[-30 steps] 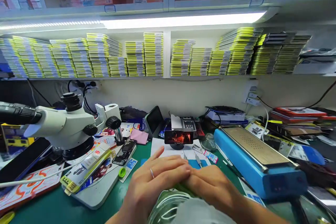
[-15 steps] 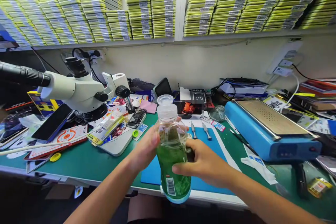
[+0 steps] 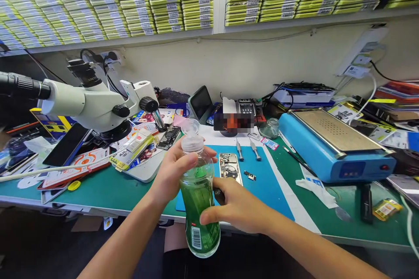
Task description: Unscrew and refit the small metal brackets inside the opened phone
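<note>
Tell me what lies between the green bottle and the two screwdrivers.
The head view shows an opened phone on the blue mat, plus the right hand and left fingertips at the bottle.

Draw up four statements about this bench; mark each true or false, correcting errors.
1. The left hand and the right hand both grip the green-and-clear plastic bottle. True.
2. The white stereo microscope stands right of the bottle. False: the microscope is to its left.
3. The opened white-framed phone lies on the flat blue mat. True.
4. The boxy blue metal-topped machine sits left of the mat. False: the machine is to its right.
</note>
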`<state>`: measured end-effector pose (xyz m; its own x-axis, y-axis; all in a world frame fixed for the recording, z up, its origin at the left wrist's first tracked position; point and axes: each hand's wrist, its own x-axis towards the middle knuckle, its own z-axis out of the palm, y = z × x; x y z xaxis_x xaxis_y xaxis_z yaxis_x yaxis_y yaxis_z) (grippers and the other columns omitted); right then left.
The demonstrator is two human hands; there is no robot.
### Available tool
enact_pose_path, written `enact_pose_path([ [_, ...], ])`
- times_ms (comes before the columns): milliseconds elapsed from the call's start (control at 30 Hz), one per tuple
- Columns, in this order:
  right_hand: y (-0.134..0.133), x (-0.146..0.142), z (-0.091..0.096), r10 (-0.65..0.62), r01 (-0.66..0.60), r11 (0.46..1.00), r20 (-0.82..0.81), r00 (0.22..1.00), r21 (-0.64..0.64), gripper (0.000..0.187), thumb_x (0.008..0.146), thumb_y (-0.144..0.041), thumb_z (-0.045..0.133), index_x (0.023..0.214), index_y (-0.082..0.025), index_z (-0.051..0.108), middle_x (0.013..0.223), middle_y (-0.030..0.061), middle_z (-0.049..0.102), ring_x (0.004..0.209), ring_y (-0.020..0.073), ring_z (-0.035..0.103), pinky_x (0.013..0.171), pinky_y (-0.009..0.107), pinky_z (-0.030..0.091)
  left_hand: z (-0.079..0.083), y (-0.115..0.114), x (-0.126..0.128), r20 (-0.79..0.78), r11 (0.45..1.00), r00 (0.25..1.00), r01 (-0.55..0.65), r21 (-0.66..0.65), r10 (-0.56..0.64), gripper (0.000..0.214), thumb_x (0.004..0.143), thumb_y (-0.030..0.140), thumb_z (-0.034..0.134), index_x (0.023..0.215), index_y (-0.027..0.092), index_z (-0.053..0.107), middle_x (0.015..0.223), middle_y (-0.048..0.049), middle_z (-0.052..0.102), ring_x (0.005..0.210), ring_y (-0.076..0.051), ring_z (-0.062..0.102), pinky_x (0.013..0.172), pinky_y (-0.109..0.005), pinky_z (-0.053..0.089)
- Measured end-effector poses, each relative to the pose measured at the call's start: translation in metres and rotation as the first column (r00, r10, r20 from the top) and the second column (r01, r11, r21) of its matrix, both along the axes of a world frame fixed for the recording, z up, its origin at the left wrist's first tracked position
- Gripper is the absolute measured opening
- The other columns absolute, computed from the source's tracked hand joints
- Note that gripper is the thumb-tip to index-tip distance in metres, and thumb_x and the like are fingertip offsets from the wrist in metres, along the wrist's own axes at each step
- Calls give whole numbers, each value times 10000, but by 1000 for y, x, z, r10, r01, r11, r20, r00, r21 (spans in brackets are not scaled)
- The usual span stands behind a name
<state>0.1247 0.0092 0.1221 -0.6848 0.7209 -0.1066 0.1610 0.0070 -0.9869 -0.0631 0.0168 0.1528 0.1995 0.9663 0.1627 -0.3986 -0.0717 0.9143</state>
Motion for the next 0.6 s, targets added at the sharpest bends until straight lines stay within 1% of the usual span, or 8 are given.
enact_pose_path([
  [133, -2, -2, -4, 15, -15, 999, 8, 1000, -36, 501, 731, -512, 915, 1096, -199, 772, 983, 14, 738, 900, 211, 643, 778, 296, 517, -3, 7, -10, -114, 999, 993, 31, -25, -34, 543, 757, 493, 878, 1160, 168, 715, 1023, -119, 825, 1009, -313, 774, 923, -415, 593],
  [233, -5, -2, -11, 32, -32, 996, 4, 999, -88, 487, 731, -506, 912, 1085, -200, 776, 1018, 22, 756, 953, 232, 670, 813, 312, 534, -9, 9, -14, -135, 994, 985, 102, -44, -107, 616, 764, 519, 875, 1231, 163, 685, 944, -104, 818, 911, -287, 776, 878, -402, 594],
  [300, -9, -2, -16, 41, -41, 993, 0, 999, -114, 494, 719, -508, 919, 1074, -195, 777, 1013, 21, 759, 956, 235, 677, 827, 319, 539, -13, 8, -15, -127, 991, 983, 128, -44, -133, 619, 796, 475, 868, 1296, 188, 642, 902, -75, 809, 878, -269, 773, 861, -400, 598],
  [367, -14, -3, -20, 46, -48, 990, -22, 999, -129, 513, 700, -519, 929, 1066, -192, 778, 1018, 20, 763, 980, 245, 682, 853, 330, 539, -15, 5, -17, -129, 992, 984, 119, -30, -122, 589, 821, 414, 866, 1321, 223, 620, 925, -59, 807, 890, -265, 778, 872, -409, 603],
  [433, -18, -4, -23, 41, -48, 989, -58, 997, -137, 530, 699, -533, 927, 1080, -196, 781, 1046, 25, 770, 1026, 264, 684, 897, 352, 538, -14, 2, -17, -142, 997, 987, 78, 17, -75, 557, 829, 394, 875, 1306, 247, 627, 1005, -62, 812, 930, -265, 785, 905, -410, 600],
  [467, -20, -5, -24, 33, -44, 989, -77, 996, -142, 534, 709, -539, 920, 1096, -199, 781, 1062, 27, 772, 1044, 272, 683, 919, 363, 536, -12, -1, -17, -140, 998, 989, 53, 45, -46, 541, 836, 436, 870, 1288, 251, 636, 1045, -69, 811, 950, -268, 786, 914, -408, 599],
  [533, -24, -7, -24, 14, -27, 989, -87, 996, -143, 530, 729, -546, 906, 1111, -202, 780, 1059, 28, 774, 1037, 272, 682, 924, 365, 529, -6, -6, -15, -112, 998, 994, 11, 63, -4, 530, 871, 623, 786, 1213, 238, 660, 1027, -79, 811, 950, -275, 785, 907, -410, 603],
  [600, -26, -10, -26, -18, 13, 994, -43, 999, -106, 520, 724, -548, 910, 1088, -200, 780, 1007, 16, 767, 959, 244, 667, 858, 331, 515, 1, -12, -11, -74, 1000, 997, -13, 21, 14, 567, 908, 759, 642, 1056, 214, 685, 840, -58, 785, 855, -267, 780, 851, -402, 613],
])
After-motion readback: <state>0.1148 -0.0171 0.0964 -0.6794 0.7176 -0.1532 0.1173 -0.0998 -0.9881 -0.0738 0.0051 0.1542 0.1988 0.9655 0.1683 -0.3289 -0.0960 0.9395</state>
